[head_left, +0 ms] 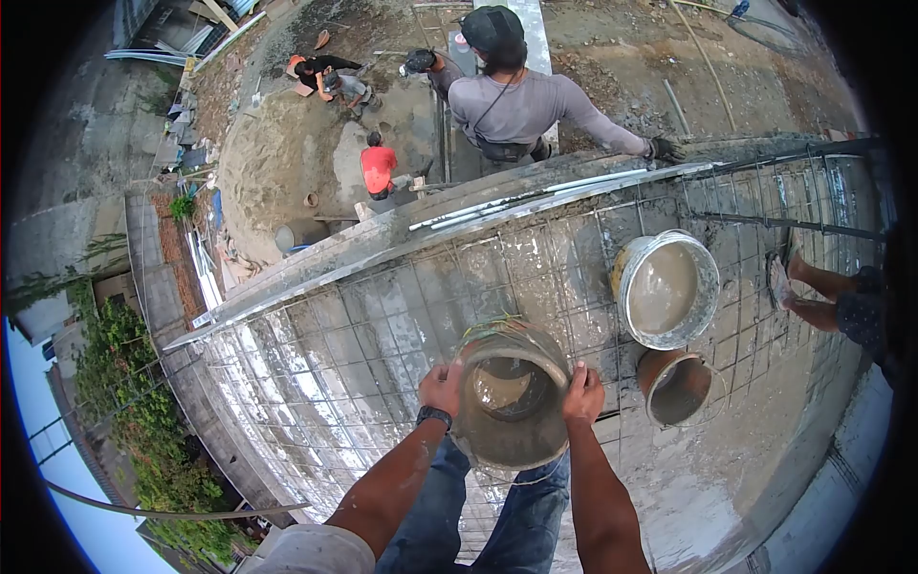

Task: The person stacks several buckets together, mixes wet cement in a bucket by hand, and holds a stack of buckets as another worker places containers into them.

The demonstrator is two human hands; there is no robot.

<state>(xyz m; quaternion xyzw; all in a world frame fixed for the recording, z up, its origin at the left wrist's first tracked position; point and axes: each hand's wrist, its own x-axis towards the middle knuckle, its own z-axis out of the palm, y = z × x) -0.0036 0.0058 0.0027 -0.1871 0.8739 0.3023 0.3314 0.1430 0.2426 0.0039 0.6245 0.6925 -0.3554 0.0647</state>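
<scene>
My left hand [441,387] and my right hand [582,392] grip opposite sides of a bucket [512,448] caked with grey cement. It is held in front of my legs with its mouth facing me. A lighter patch shows at its bottom; whether that is residue or contents I cannot tell. Thin strands, like cord, stick out at its far rim. To the right stands a larger whitish bucket [709,277] with grey-brown liquid in it. Just below that one is a smaller reddish-brown bucket [654,367] with a wire handle, dark inside.
Steel mesh [363,335] spans the deck underfoot. At the deck's far edge [382,256], a person in a grey shirt [497,100] rests a gloved hand. Bare legs [813,285] of another person show at right. Below are several people, sand [258,172] and white pipes [526,203] along the edge.
</scene>
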